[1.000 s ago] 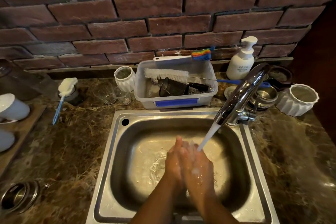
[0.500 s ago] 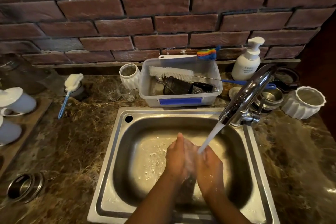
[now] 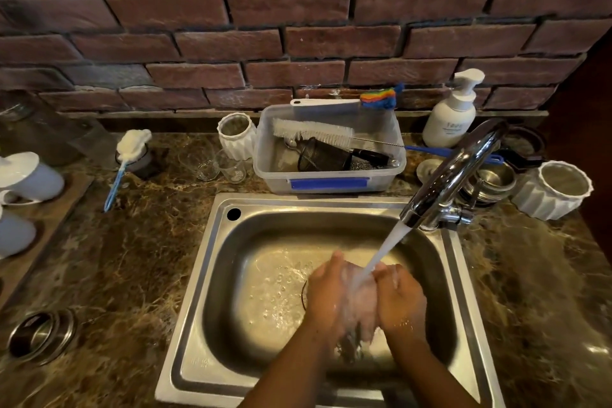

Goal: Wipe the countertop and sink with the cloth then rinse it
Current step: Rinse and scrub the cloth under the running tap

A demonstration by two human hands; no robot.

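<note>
Sadly, soap bottle (image 3: 449,117) lettering behind the sink (image 3: 202,275) is illegible.

Your brown marble countertop (image 3: 132,258) carries the steel sink (image 3: 212,275), set in at lower centre. Behind it sits a clear plastic tub (image 3: 331,180) — a white ribbed vase (image 3: 236,139) and glasses (image 3: 231,167) just left, a soap bottle (image 3: 450,119) upper right. A wooden tray (image 3: 49,209) lies far left, metal rings (image 3: 39,336) lower left.
</note>
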